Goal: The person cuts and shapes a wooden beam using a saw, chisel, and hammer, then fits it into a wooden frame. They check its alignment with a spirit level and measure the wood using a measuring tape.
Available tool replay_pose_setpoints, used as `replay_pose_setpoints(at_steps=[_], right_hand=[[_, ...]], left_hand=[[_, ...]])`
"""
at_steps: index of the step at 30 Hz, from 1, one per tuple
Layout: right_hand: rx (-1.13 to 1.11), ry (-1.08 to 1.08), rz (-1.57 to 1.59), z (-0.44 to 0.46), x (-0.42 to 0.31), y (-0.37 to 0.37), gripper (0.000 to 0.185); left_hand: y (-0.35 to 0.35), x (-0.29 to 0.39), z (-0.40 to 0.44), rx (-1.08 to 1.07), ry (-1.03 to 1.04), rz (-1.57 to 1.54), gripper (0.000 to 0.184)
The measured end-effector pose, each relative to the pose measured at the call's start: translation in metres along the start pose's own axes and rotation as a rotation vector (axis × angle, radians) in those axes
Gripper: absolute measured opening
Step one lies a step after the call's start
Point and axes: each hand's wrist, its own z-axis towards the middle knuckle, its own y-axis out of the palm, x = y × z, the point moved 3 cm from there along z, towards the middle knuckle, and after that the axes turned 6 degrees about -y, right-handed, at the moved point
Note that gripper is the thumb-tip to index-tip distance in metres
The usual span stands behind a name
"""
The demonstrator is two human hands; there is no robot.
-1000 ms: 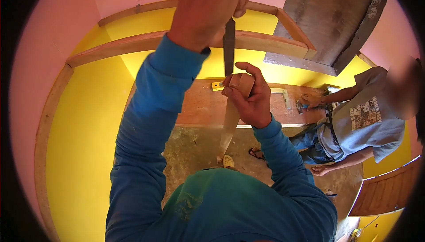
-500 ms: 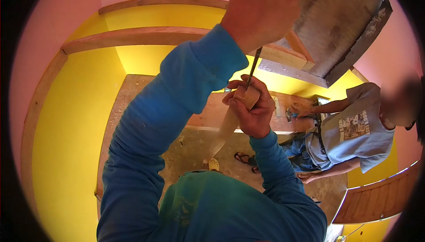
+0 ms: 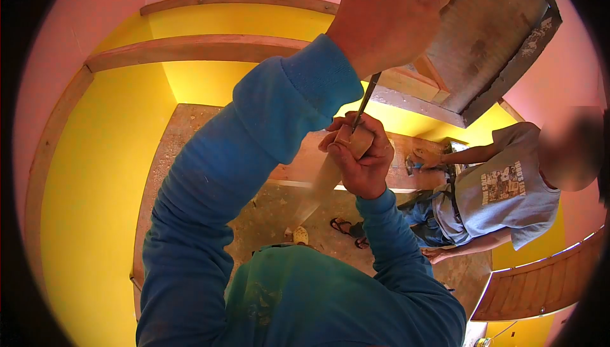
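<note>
My left hand (image 3: pixel 387 23) is raised at the top centre, its fingers closed round a dark, narrow tool (image 3: pixel 366 100). The tool slants down to the top end of a long pale wooden piece (image 3: pixel 327 179). Around that top end my right hand (image 3: pixel 367 168) is wrapped, thumb on the near side. The wooden piece runs down toward the floor near a yellow shoe (image 3: pixel 300 236), its lower part blurred. The tool's tip is partly hidden behind the wood's end and my fingers.
A co-worker in a grey shirt (image 3: pixel 502 182) stands at the right, one hand at a reddish wooden surface (image 3: pixel 295 168). Wooden rails (image 3: pixel 190 48) cross the yellow wall. A dark panel (image 3: pixel 489 36) hangs at the upper right. A brown slatted panel (image 3: pixel 540 283) lies lower right.
My left hand has moved right, and the tool has turned from nearly upright and broad-side to a slant, edge-on. The wood tilts more. The view has shifted slightly.
</note>
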Motion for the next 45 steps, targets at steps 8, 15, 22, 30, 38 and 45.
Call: replay_pose_setpoints(at_steps=[8, 15, 22, 30, 38, 45], right_hand=[[-0.003, 0.02, 0.016, 0.0, 0.004, -0.002, 0.053], [0.011, 0.035, -0.034, 0.002, 0.005, -0.003, 0.057], [0.081, 0.236, -0.14, -0.001, -0.006, 0.009, 0.047], [0.101, 0.211, -0.219, -0.005, 0.008, -0.002, 0.026], [0.097, 0.227, -0.156, -0.008, 0.021, -0.006, 0.032], [0.026, 0.132, -0.157, 0.012, -0.002, 0.018, 0.029]], left_hand=[[0.001, -0.007, 0.007, -0.012, -0.021, -0.017, 0.029], [0.001, -0.002, 0.006, -0.026, -0.071, -0.007, 0.029], [0.01, 0.0, -0.01, 0.111, 0.154, 0.02, 0.024], [-0.003, -0.004, 0.001, -0.148, -0.066, -0.384, 0.017], [0.018, 0.001, 0.004, 0.104, 0.042, -0.089, 0.017], [0.0, 0.006, 0.006, -0.034, 0.235, -0.115, 0.018]])
